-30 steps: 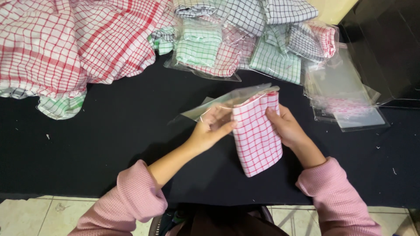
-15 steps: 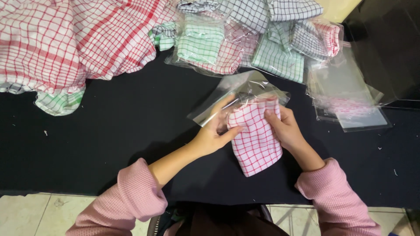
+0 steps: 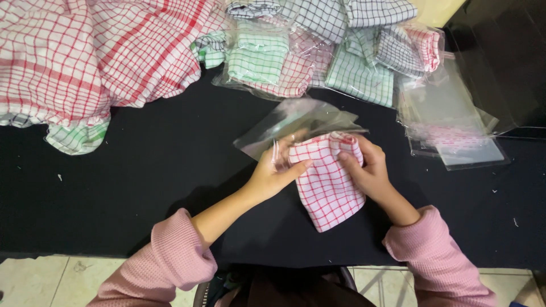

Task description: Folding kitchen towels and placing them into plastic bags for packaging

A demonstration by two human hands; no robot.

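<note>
1. A folded red-checked cloth (image 3: 329, 182) is gripped by both hands, left hand (image 3: 274, 170) and right hand (image 3: 367, 170), above the black worktop (image 3: 142, 187).
2. Since a second ago, the clear bag (image 3: 296, 122) has been spread open at the cloth's top edge, so insertion appears begun.

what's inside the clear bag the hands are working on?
The top of the folded red-checked cloth sits at the mouth of the clear bag, held by the left hand and right hand. Fingers cover how far in it reaches.

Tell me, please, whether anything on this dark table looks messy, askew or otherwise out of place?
Mostly the left side: a big red-checked cloth lies rumpled and unfolded, half covering a green-checked one. Small white specks dot the black table. The stack of empty clear bags is fanned unevenly.
</note>
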